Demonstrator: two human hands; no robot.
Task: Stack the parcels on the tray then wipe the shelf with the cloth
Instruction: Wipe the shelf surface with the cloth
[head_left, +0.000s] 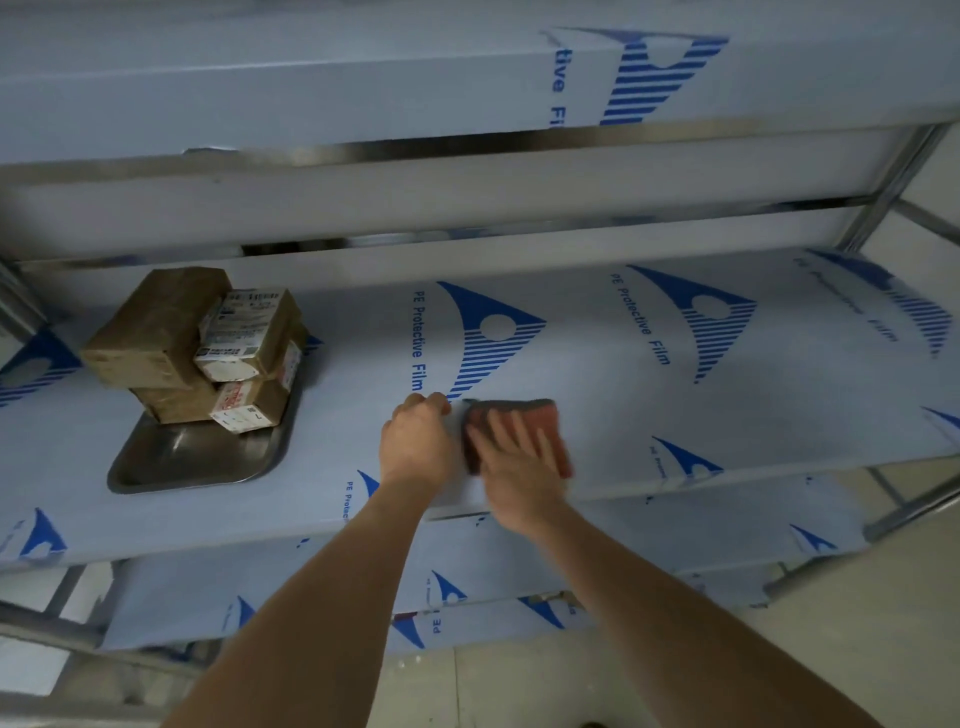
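Several brown cardboard parcels (192, 343) with white labels stand stacked on a steel tray (197, 462) at the left of the shelf (675, 395), which is covered in blue-printed protective film. A folded reddish-brown cloth (540, 421) lies on the shelf near its front edge. My right hand (519, 462) presses flat on the cloth with straight, spread fingers. My left hand (418, 441) sits just left of the cloth with curled fingers; whether it pinches the cloth's left edge is hidden.
Another film-covered shelf (363, 93) hangs close above, and lower shelves (519, 566) jut out below. A steel upright (893, 176) runs at the right. Bare shelf surface stretches to the right of the cloth.
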